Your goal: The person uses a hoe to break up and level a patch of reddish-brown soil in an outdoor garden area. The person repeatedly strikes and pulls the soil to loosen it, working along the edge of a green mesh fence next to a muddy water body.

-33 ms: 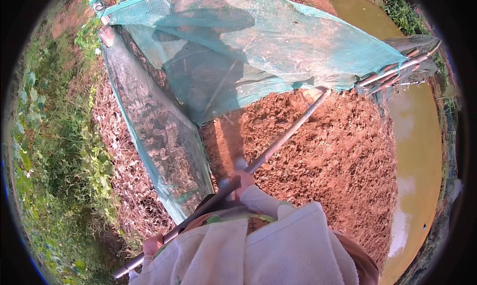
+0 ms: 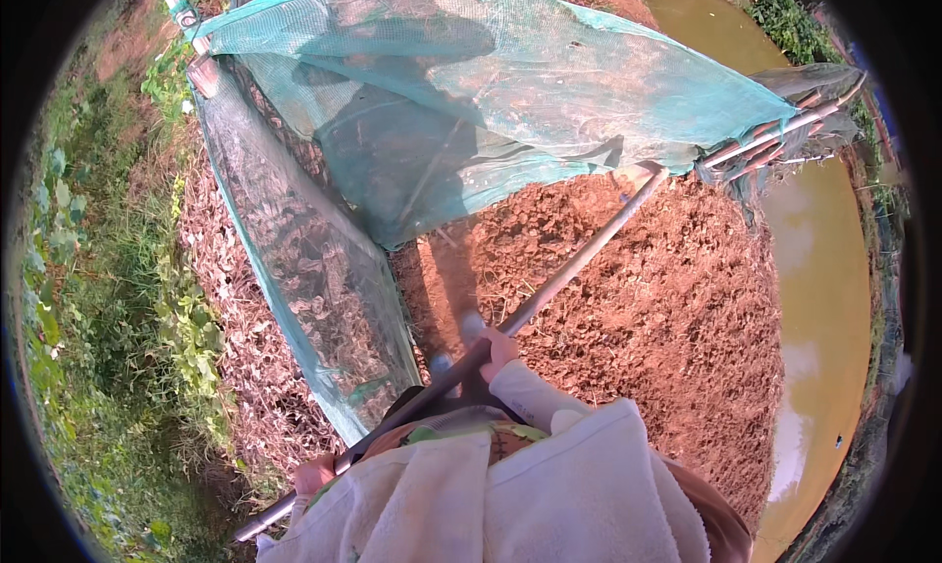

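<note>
The left hand [image 2: 314,475] is gripping the pole [image 2: 442,382] near its lower end, fingers curled round; the right hand [image 2: 498,351] is clamping mid-shaft. The pole is slanting over soil [image 2: 648,318], probably stiff and smooth, favouring widely spaced holds.

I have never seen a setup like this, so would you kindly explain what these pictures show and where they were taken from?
No machine here: a person works with two bare hands. The view looks down from a fisheye camera on the person's head, so straight edges bend near the rim. The left hand and, farther forward, the right hand grip one long pole slanting across the body. Ahead lies reddish soil, with blue-green netting along two sides and brownish water to the right.
</note>
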Motion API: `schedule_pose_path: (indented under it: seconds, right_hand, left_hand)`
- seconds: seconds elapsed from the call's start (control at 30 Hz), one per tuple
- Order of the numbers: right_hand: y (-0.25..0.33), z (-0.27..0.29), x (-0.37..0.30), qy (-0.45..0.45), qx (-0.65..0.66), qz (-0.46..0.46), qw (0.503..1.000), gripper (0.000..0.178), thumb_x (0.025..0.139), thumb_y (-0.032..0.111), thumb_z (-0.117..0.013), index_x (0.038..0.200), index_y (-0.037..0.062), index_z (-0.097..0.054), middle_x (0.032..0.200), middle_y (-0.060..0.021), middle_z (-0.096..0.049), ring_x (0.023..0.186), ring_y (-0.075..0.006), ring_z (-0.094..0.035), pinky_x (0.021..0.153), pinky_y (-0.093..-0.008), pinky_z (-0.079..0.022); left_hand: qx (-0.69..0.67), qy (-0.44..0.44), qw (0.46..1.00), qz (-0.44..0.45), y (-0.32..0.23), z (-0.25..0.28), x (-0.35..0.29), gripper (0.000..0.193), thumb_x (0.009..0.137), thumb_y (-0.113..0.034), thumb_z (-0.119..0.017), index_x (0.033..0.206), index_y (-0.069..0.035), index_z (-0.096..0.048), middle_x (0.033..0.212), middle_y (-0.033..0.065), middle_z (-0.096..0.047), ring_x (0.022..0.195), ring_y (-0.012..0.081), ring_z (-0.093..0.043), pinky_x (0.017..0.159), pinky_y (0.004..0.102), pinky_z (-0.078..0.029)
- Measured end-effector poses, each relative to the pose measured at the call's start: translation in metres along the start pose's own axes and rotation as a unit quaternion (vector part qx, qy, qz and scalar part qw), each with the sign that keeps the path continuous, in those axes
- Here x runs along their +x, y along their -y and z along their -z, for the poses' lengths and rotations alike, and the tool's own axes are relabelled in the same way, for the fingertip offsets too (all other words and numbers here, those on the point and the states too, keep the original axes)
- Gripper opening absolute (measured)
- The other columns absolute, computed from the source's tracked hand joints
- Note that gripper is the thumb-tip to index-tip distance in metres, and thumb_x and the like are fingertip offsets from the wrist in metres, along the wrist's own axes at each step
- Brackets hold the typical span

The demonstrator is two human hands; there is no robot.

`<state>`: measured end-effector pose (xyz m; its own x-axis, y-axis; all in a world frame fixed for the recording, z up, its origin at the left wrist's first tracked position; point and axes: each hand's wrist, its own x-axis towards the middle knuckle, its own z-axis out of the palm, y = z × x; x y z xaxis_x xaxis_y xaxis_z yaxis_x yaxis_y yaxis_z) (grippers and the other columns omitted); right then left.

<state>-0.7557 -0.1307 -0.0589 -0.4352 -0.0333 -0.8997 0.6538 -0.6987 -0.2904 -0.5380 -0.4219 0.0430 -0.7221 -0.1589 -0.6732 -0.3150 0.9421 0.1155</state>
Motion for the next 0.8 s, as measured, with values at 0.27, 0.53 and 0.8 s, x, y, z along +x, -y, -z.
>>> schedule_pose_path:
  seconds: [0.27,0.53,0.8]
  right_hand:
    - [0.133,0.000,0.068,-0.164,0.002,0.155,0.974,0.017,0.074,0.009,-0.057,0.073,0.0079,-0.040,0.054,-0.0042,-0.043,0.044,-0.0183,-0.044,0.041,-0.0330,-0.041]
    - [-0.017,-0.001,0.012,-0.130,-0.060,0.045,0.989,0.025,0.077,0.014,-0.057,0.095,0.0045,-0.043,0.071,-0.0103,-0.048,0.057,-0.0231,-0.052,0.050,-0.0400,-0.047]
    - [-0.059,-0.013,-0.018,-0.017,0.088,-0.128,0.988,0.019,0.073,0.003,-0.056,0.087,0.0013,-0.043,0.072,-0.0133,-0.048,0.064,-0.0279,-0.051,0.062,-0.0420,-0.046]
  left_hand:
    - [-0.020,-0.009,0.995,-0.101,-0.117,0.044,0.078,0.023,0.068,-0.028,-0.059,0.081,-0.009,-0.055,0.070,0.0151,-0.060,0.068,0.0334,-0.059,0.060,0.0436,-0.046]
    - [-0.016,0.051,0.998,-0.039,-0.021,0.066,-0.029,0.026,0.068,-0.035,-0.060,0.076,-0.012,-0.053,0.061,0.0130,-0.057,0.059,0.0333,-0.058,0.052,0.0429,-0.044]
    - [0.080,-0.021,0.996,-0.016,0.053,0.075,-0.036,0.012,0.062,-0.024,-0.064,0.071,-0.017,-0.062,0.059,0.0044,-0.060,0.051,0.0203,-0.058,0.051,0.0332,-0.048]
